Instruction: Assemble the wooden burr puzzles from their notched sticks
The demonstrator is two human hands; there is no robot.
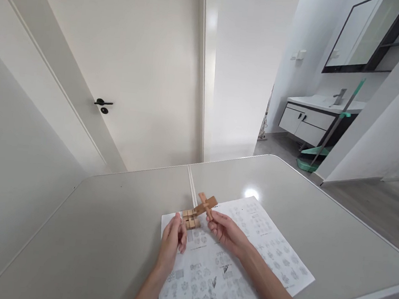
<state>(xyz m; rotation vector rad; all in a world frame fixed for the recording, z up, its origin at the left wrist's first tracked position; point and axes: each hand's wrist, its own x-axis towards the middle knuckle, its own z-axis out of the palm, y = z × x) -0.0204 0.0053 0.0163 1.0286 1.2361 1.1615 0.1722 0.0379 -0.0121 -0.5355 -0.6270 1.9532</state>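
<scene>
My right hand pinches a piece of a wooden puzzle: light wooden bars crossing one another, tilted above the paper. My left hand is curled against the left side of a small group of notched wooden blocks, its fingers bent round toward them. Whether those blocks rest on the paper or hang just above it, I cannot tell. The crossed bars are close above the blocks and seem to meet them at one corner. Beneath both hands lies a large white sheet printed with small grey diagrams.
The grey table has a pale seam across it and a light rim. Behind it stands a white door with a black handle. At the right are a washbasin cabinet, a mirror and a green dustpan.
</scene>
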